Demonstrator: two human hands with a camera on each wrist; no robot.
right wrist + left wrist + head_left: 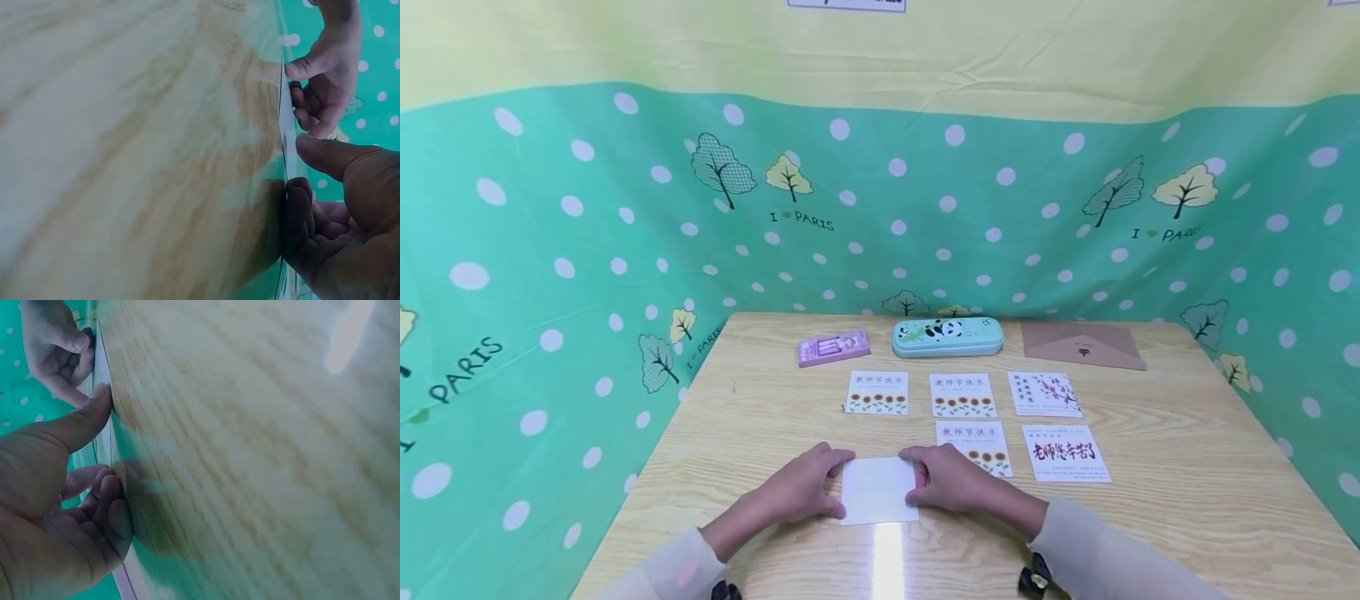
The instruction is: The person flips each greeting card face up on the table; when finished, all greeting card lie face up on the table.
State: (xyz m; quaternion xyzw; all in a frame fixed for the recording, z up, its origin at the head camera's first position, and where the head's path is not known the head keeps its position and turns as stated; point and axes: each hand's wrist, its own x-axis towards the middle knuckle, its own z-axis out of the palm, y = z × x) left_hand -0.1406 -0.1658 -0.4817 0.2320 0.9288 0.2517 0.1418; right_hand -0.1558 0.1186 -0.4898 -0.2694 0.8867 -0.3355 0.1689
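A blank white square card (878, 490) lies on the wooden table near its front, in the head view. My left hand (807, 483) holds its left edge, index finger by the upper corner and thumb by the lower one. Along the opposite edge, my right hand (951, 477) holds it in the same way. Both wrist views show the remaining fingers curled low against the tabletop, with the card (285, 119) seen almost edge-on. Just beyond the right hand lies a sunflower card (973, 437), partly covered by that hand.
Two more sunflower cards (877, 385) (961, 386), a blossom card (1046, 394) and a red-lettered card (1066, 454) lie behind and to the right. Farther back are a purple box (833, 347), a panda pencil case (947, 337) and a brown envelope (1078, 344). A green dotted curtain (925, 217) hangs behind.
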